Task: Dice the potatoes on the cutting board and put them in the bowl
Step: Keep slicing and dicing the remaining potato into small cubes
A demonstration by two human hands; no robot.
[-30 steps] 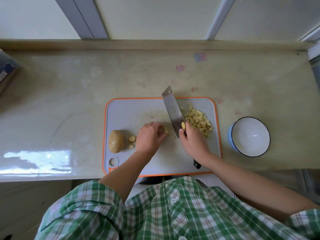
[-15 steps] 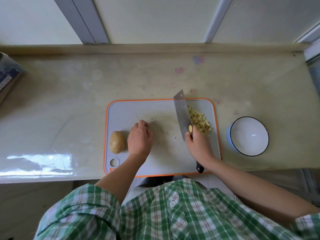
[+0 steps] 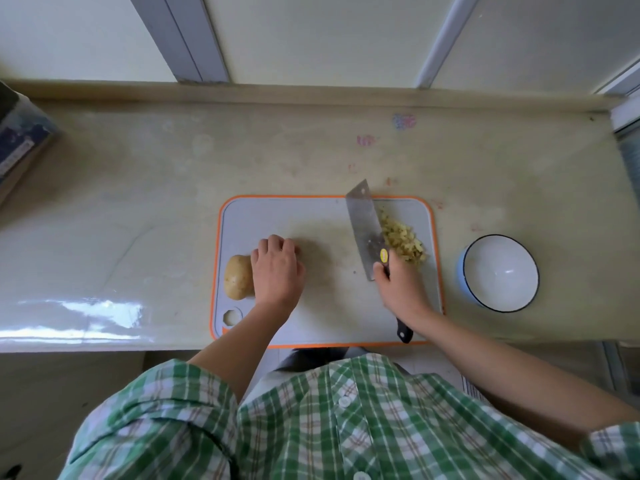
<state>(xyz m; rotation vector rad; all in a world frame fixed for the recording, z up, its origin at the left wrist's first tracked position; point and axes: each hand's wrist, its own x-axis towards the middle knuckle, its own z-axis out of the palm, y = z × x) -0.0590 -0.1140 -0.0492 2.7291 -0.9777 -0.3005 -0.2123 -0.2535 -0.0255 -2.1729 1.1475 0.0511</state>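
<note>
The glossy pale tabletop (image 3: 138, 202) runs below a window frame (image 3: 183, 36). On the orange-rimmed cutting board (image 3: 329, 306), the right hand (image 3: 401, 289) grips the knife (image 3: 365, 230) against the diced potato (image 3: 403, 240). The left hand (image 3: 277, 271) curls beside the whole potato (image 3: 237, 277); whether it holds anything, I cannot tell. The bowl (image 3: 500, 271) stands just right of the board.

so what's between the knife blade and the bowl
The pile of diced potato, beside the knife blade on the cutting board; past it only bare counter up to the bowl. The head view shows it.
</note>
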